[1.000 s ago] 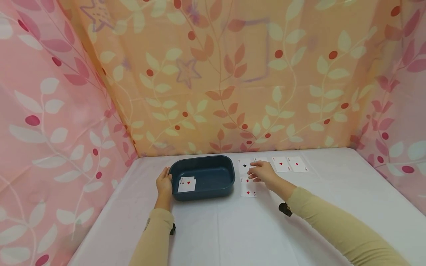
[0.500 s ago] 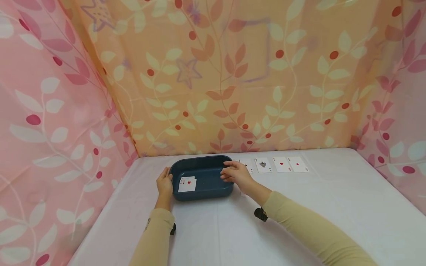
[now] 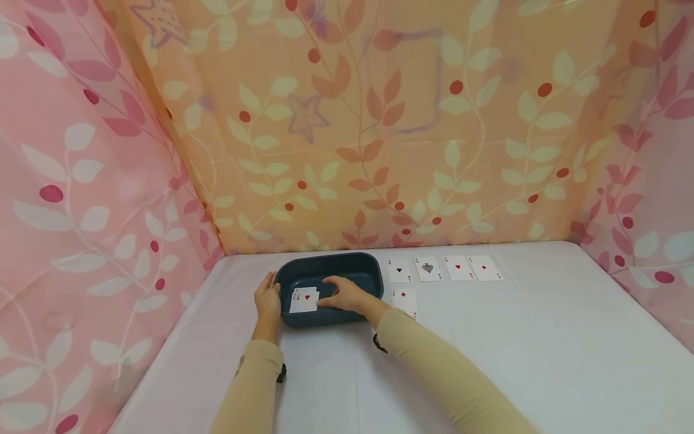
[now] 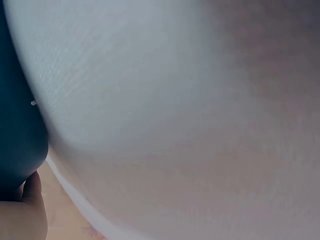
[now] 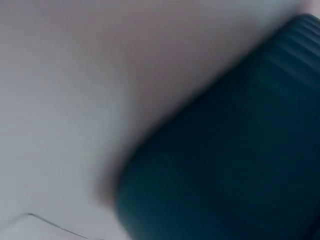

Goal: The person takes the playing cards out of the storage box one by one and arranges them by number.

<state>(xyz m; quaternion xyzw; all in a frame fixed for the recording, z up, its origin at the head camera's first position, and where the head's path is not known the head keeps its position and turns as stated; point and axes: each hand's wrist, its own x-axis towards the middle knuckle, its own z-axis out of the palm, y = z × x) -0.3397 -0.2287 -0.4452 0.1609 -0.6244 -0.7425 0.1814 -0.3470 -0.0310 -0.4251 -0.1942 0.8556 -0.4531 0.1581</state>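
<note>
A dark blue rectangular tray (image 3: 332, 318) stands on the table. My left hand (image 3: 267, 301) holds its left side at the rim. In the left wrist view, fingers (image 4: 24, 217) of that hand meet the tray's outer corner (image 4: 20, 125). A few overlapping playing cards (image 3: 303, 301) lie face up in the tray's left part, a heart card on top. Over the tray, my right hand (image 3: 349, 296) has thumb and forefinger spread apart, the thumb at the right edge of these cards. Whether it touches them is hard to tell. The right wrist view shows the tray's outer wall (image 5: 225, 150), blurred.
Right of the tray lies a row of aces: clubs (image 3: 399, 270), spades (image 3: 428, 269), hearts (image 3: 458, 268) and diamonds (image 3: 485, 268). A two of diamonds (image 3: 403, 296) lies below the clubs, partly covered by the right sleeve. Patterned cloth (image 3: 347, 120) hangs behind the table.
My right hand has moved left from above the two of diamonds, across the tray's right rim, to the cards inside. My left hand and the tray have stayed in place.
</note>
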